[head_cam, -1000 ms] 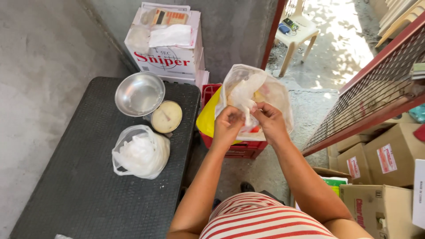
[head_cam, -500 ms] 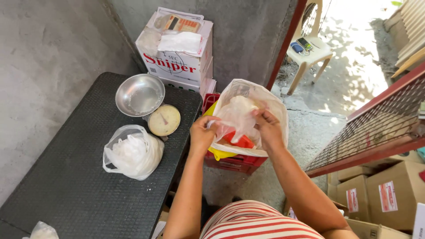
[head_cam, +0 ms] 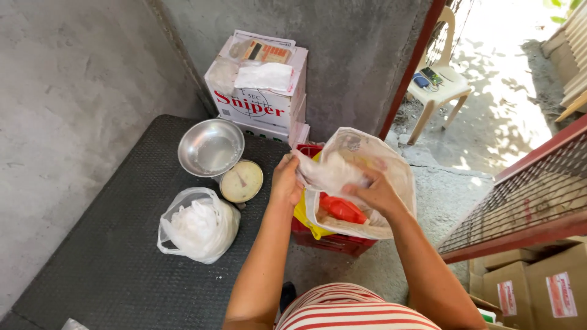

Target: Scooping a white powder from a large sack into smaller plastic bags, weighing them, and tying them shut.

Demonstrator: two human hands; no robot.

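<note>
Holding a clear plastic bag open: left hand, right hand.

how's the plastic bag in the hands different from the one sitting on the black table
The held bag is up in the air over the red crate, gripped by the left hand and right hand; the table bag rests untouched beside the weighing scale. The held bag is open, the table bag bunched at its top. The table bag is bulging with white contents. Both are thin translucent plastic.
</note>
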